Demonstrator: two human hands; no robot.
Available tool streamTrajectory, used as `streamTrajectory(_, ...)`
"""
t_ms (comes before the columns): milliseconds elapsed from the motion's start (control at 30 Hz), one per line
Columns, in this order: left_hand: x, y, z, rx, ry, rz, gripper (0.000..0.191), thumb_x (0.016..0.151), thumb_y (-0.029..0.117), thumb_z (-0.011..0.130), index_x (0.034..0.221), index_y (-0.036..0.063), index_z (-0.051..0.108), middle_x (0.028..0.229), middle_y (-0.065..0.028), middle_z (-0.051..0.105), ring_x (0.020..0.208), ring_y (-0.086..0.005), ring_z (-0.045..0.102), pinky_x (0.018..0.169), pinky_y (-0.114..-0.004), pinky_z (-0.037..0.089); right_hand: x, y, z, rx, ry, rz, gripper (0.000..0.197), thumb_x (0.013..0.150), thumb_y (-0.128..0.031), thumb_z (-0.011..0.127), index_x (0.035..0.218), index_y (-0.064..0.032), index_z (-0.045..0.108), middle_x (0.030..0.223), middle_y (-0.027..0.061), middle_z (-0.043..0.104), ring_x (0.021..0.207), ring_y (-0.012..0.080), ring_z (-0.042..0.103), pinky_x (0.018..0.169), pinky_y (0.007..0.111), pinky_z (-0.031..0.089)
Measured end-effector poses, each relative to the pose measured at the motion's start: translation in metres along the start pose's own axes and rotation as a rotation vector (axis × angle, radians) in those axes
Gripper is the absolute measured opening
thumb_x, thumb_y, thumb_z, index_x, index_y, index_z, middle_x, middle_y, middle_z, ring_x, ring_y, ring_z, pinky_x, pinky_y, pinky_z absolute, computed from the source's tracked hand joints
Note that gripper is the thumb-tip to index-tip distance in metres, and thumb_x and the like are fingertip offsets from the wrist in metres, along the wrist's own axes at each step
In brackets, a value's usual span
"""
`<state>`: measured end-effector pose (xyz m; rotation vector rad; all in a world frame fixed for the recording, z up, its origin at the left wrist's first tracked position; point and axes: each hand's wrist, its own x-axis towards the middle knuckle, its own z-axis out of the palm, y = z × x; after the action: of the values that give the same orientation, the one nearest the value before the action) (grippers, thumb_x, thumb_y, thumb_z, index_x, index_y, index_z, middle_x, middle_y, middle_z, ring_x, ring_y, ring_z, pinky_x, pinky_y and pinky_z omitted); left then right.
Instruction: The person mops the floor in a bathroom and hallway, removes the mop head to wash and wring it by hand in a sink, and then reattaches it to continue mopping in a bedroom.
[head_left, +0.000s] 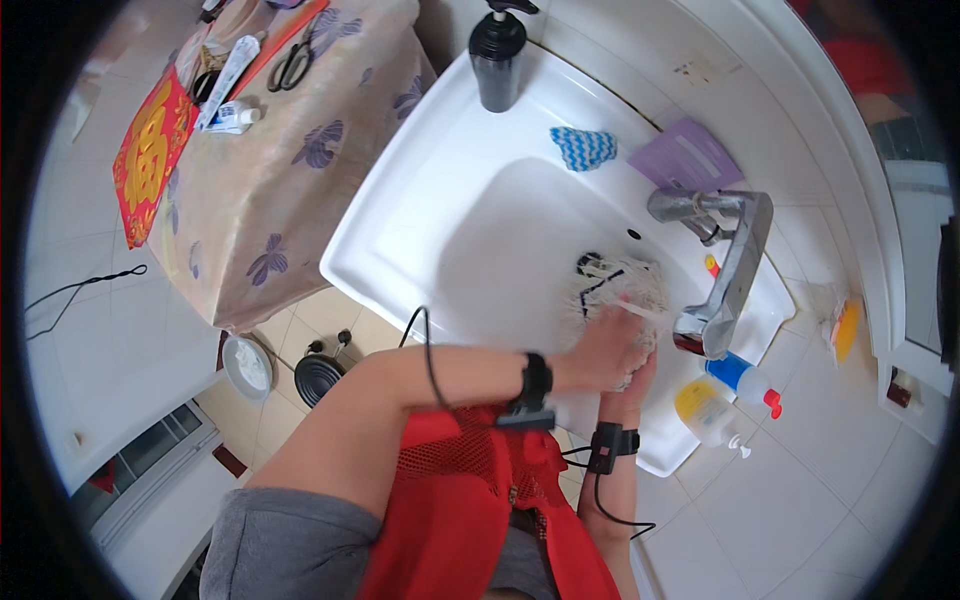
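My left hand (609, 346) is over the right side of the white sink basin (487, 247), gripping a wet white stringy bundle (637, 277) that looks like a mop head. Dark stitched bands cross the strings, and one end has a dark loop. Below it, my right hand (639, 386) is pressed against the same bundle; the left hand and strings partly hide its fingers. The chrome faucet (724, 292) hangs just right of both hands. A pale streak, apparently running water, reaches from its mouth to the strings.
On the sink's rim are a black pump bottle (499, 67), a blue-and-white striped cloth (585, 148) and a purple pouch (686, 157). Two bottles, blue-and-white (742, 382) and yellow-labelled (705, 412), lie near the right edge. Scissors (294, 64) rest on the cloth-covered surface (322, 195) at left.
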<state>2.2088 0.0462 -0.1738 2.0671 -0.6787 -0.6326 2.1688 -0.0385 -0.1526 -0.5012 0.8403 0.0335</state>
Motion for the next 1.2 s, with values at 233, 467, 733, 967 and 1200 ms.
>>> streamTrajectory(233,0.013,-0.023,-0.029,-0.42,0.048,-0.349,0.083,0.088,0.05,0.05,0.147,0.0027,0.014,0.148,-0.0282,0.018,0.137,-0.046,0.016,0.111,-0.049,0.018,-0.001,0.004,0.021,0.034,-0.04,0.01,0.051,0.097,-0.039,0.031,0.138,-0.0093,0.039,0.137,0.012,0.046,0.127,0.0296,0.043,0.107,0.045,0.034)
streamTrajectory(467,0.011,-0.042,-0.044,-0.805,0.244,-0.222,0.071,0.08,0.042,0.068,0.132,0.0002,0.042,0.121,-0.0196,0.056,0.114,-0.0296,0.053,0.1,-0.037,0.039,-0.013,0.02,0.01,-0.047,0.047,-0.073,0.051,0.097,-0.035,0.032,0.137,-0.005,0.04,0.135,0.0141,0.047,0.122,0.0318,0.048,0.103,0.045,0.039)
streamTrajectory(733,0.014,-0.032,-0.05,-0.864,0.269,-0.337,0.054,0.087,0.04,0.062,0.121,-0.0003,0.052,0.112,-0.0141,0.063,0.103,-0.0218,0.059,0.089,-0.031,0.045,-0.012,0.01,-0.01,-0.116,0.001,-0.029,0.05,0.097,-0.035,0.032,0.136,-0.0041,0.04,0.134,0.0141,0.049,0.119,0.0327,0.05,0.101,0.046,0.041)
streamTrajectory(967,0.016,-0.009,-0.048,-0.968,0.376,-0.399,0.056,0.085,0.048,0.058,0.11,-0.0022,0.06,0.098,-0.0229,0.065,0.098,-0.0362,0.062,0.085,-0.038,0.047,-0.008,-0.026,-0.027,-0.251,-0.059,0.097,0.054,0.098,-0.04,0.034,0.139,-0.0049,0.035,0.136,0.0129,0.047,0.122,0.0307,0.048,0.1,0.046,0.041)
streamTrajectory(1200,0.001,0.007,-0.049,-0.572,0.342,-0.27,0.048,0.087,0.043,0.058,0.095,-0.0043,0.055,0.079,-0.0244,0.062,0.078,-0.0373,0.062,0.068,-0.04,0.048,-0.03,-0.03,0.016,-0.565,-0.008,-0.033,0.052,0.096,-0.034,0.047,0.138,-0.0038,0.035,0.132,0.0129,0.049,0.115,0.027,0.053,0.093,0.042,0.047)
